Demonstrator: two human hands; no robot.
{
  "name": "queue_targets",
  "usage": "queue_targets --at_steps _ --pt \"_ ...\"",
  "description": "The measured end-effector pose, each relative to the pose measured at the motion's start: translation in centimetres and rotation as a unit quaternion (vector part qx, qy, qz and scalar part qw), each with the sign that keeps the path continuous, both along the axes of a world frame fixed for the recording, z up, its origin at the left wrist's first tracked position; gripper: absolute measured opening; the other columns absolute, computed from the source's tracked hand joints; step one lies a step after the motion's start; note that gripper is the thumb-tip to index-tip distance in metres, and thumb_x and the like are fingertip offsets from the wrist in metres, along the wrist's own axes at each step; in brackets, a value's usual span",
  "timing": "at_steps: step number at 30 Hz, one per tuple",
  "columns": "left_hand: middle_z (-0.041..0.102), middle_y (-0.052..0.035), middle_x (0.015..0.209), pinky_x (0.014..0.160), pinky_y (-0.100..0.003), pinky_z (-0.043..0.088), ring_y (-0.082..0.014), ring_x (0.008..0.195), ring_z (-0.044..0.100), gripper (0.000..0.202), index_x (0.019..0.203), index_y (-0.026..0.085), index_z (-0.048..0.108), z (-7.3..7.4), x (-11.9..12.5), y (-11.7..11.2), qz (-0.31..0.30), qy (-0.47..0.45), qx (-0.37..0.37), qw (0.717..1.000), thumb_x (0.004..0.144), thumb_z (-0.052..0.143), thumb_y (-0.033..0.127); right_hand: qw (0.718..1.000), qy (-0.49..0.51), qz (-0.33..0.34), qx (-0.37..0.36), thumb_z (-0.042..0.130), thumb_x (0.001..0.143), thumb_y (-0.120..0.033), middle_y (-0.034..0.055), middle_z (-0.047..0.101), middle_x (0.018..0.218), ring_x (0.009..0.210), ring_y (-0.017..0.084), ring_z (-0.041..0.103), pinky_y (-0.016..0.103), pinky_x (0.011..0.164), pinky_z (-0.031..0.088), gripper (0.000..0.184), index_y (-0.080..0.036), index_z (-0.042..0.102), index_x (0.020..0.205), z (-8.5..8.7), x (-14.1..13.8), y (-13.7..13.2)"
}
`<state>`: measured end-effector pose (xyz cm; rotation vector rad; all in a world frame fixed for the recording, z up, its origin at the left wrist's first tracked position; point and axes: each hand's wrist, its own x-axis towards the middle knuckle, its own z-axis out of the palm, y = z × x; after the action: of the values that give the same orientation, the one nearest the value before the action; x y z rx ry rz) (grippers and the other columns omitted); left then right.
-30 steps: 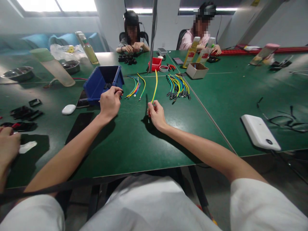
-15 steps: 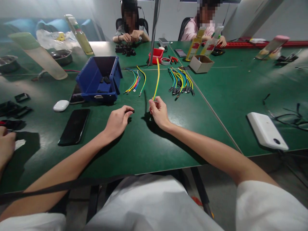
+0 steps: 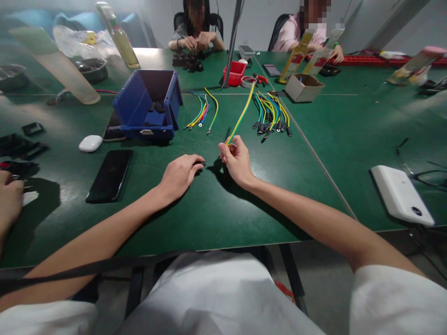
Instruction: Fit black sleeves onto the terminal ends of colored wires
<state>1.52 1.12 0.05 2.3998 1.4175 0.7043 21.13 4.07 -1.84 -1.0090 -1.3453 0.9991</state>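
My right hand (image 3: 237, 160) pinches the near end of a yellow-green wire (image 3: 241, 115) that slants up and away over the green table (image 3: 216, 204). My left hand (image 3: 181, 174) rests just to its left with fingers curled on a small black piece (image 3: 201, 164), a finger's width from the wire end. Behind my left hand stands a blue bin (image 3: 148, 104) with several black pieces inside. A small fan of coloured wires (image 3: 202, 114) lies right of the bin. A larger bundle of wires with black ends (image 3: 272, 116) lies further right.
A black phone (image 3: 110, 174) and a white mouse (image 3: 90, 143) lie to the left. A white device (image 3: 401, 195) sits at the right edge. A cardboard box (image 3: 303, 87), a red tray (image 3: 234, 73) and bottles stand further back. Two people work across the table; another person's hand (image 3: 9, 200) shows at left.
My left hand came back from the blue bin with a small black piece and now sits beside my right hand. The wire in my right hand has tilted to the right.
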Motion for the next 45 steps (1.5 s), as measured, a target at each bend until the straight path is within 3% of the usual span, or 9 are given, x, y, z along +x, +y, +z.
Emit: queue_targets --at_steps 7,11,22,45 --pt "0.069 -0.0067 0.101 0.093 -0.042 0.048 -0.0245 0.100 0.060 0.017 0.094 0.024 0.073 -0.34 0.08 0.51 0.004 -0.051 0.048 0.998 0.093 0.056 0.026 1.000 0.003 -0.004 0.002 0.059 0.088 -0.056 -0.0065 0.053 0.063 0.054 0.010 0.049 0.024 0.052 0.037 0.034 -0.026 0.044 0.090 -0.07 0.03 0.20" --pt "0.063 -0.0067 0.093 0.086 -0.040 0.050 -0.0234 0.094 0.059 0.014 0.093 0.024 0.075 0.19 -0.01 0.33 0.026 -0.055 0.082 0.995 0.091 0.060 0.025 1.000 0.001 -0.015 0.007 0.061 0.087 -0.056 -0.0063 0.051 0.064 0.055 0.010 0.049 0.024 0.052 0.037 0.035 -0.025 0.044 0.086 -0.11 0.04 0.39" --pt "0.061 -0.0054 0.088 0.081 -0.034 0.051 -0.0184 0.084 0.060 0.018 0.094 0.015 0.069 -0.09 0.07 0.50 0.011 -0.080 0.038 0.996 0.095 0.052 0.022 1.000 0.028 -0.001 -0.010 0.066 0.085 -0.051 -0.0068 0.056 0.064 0.055 0.009 0.054 0.021 0.050 0.040 0.032 -0.024 0.049 0.090 -0.04 0.09 0.25" --pt "0.062 -0.0063 0.094 0.079 -0.033 0.052 -0.0186 0.088 0.061 0.014 0.099 0.014 0.063 -0.28 0.14 0.57 -0.021 -0.082 0.045 0.995 0.096 0.053 0.024 0.999 0.015 0.038 -0.015 0.071 0.082 -0.047 -0.0035 0.063 0.069 0.058 0.011 0.063 0.022 0.051 0.045 0.034 -0.022 0.049 0.089 -0.09 0.09 0.24"
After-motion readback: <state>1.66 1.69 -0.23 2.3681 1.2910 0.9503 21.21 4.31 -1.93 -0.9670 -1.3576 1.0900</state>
